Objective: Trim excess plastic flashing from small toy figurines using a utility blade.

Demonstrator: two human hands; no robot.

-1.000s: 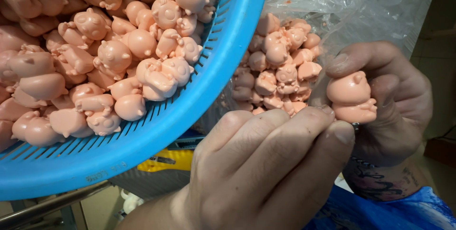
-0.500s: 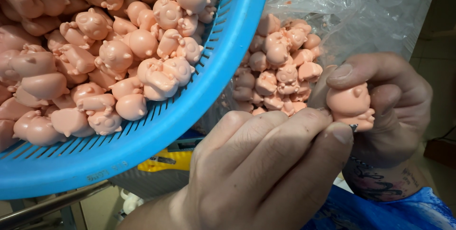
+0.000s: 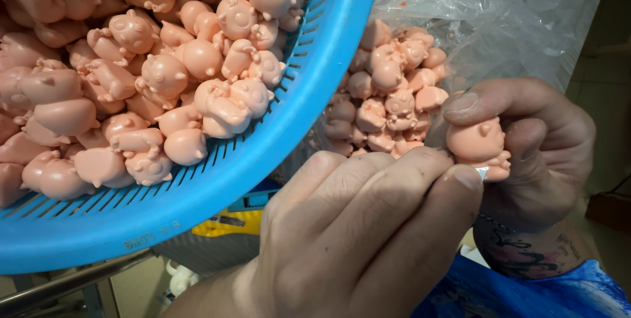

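Observation:
My right hand (image 3: 536, 150) holds one small pink animal-shaped figurine (image 3: 474, 140) between thumb and fingers, with the thumb lying across its top. My left hand (image 3: 368, 226) is curled in front, at the middle of the view. Its fingertips pinch a small silvery blade tip (image 3: 482, 172) that touches the figurine's lower edge. Most of the blade is hidden inside the fingers.
A blue perforated plastic basket (image 3: 276, 154), tilted and heaped with several of the same pink figurines (image 3: 164, 75), fills the upper left. Behind my hands, a clear plastic bag (image 3: 513, 22) holds more figurines (image 3: 388, 101). Blue cloth (image 3: 526, 292) lies at the lower right, and a metal bar (image 3: 72, 282) at the lower left.
My right hand has turned the figurine slightly and slid its thumb further over the top. My left hand stays pressed against it, and the basket has not moved.

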